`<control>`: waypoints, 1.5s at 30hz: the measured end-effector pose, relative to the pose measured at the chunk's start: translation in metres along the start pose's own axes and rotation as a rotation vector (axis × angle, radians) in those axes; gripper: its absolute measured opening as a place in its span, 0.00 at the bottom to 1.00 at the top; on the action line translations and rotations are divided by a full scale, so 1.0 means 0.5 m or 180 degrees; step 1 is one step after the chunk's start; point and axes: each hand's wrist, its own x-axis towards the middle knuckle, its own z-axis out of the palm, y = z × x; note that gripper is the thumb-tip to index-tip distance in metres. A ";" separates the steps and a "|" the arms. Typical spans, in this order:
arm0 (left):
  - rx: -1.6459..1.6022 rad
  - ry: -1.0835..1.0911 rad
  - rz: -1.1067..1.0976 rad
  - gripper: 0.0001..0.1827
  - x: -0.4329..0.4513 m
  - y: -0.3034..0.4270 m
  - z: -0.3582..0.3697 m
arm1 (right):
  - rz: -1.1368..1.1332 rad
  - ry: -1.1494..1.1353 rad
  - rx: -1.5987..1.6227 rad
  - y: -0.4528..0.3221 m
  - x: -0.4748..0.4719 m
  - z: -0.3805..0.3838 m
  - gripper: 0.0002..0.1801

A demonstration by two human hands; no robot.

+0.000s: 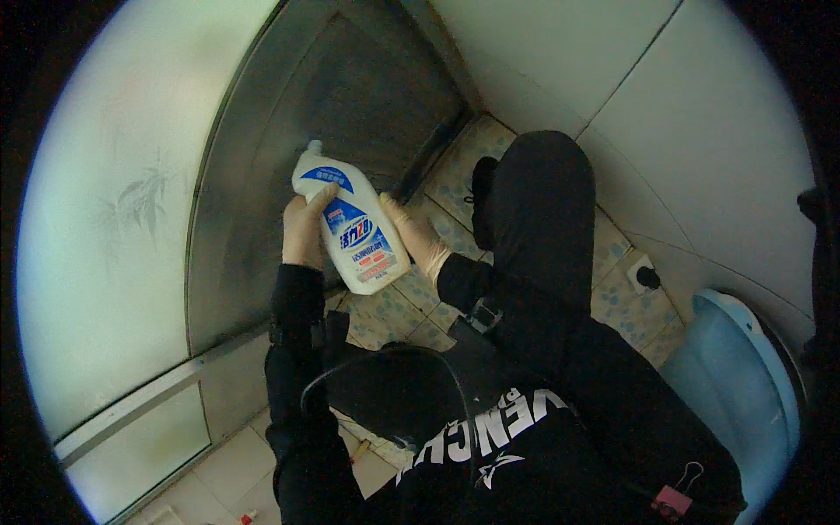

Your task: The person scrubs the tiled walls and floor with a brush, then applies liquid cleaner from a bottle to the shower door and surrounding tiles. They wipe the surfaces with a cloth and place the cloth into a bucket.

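A white plastic cleaner bottle (pixel 387 270) with a blue printed label lies tilted between my two hands, its narrow angled neck towards the upper left. My left hand (pixel 305 226), in a pale thin glove, grips the bottle's left side below the neck, the thumb across its front. On the opposite side my right hand (pixel 420 239), gloved as well, holds the bottle's edge; most of its fingers are hidden behind the bottle. Beyond the neck stands a dark door panel (pixel 367 85).
Frosted glass (pixel 125 184) with a leaf pattern rises at the left, above a metal rail (pixel 131 413). A round floor drain (pixel 646 277) sits in the patterned tile floor (pixel 420 289). At the right a blue plastic basin (pixel 741 367) leans near the pale wall (pixel 709 131).
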 end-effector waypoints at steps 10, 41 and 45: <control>0.0501 0.0207 0.0842 0.25 -0.066 -0.017 -0.008 | -0.0409 0.0597 0.0434 -0.232 0.103 0.036 0.27; 0.0526 0.1318 0.0775 0.28 -0.211 0.070 0.065 | -0.0486 -0.3206 -0.3700 -0.546 0.034 0.281 0.24; 0.0903 0.1123 0.0832 0.28 -0.236 0.087 0.084 | -0.0332 -0.3540 -0.4183 -0.604 -0.001 0.279 0.22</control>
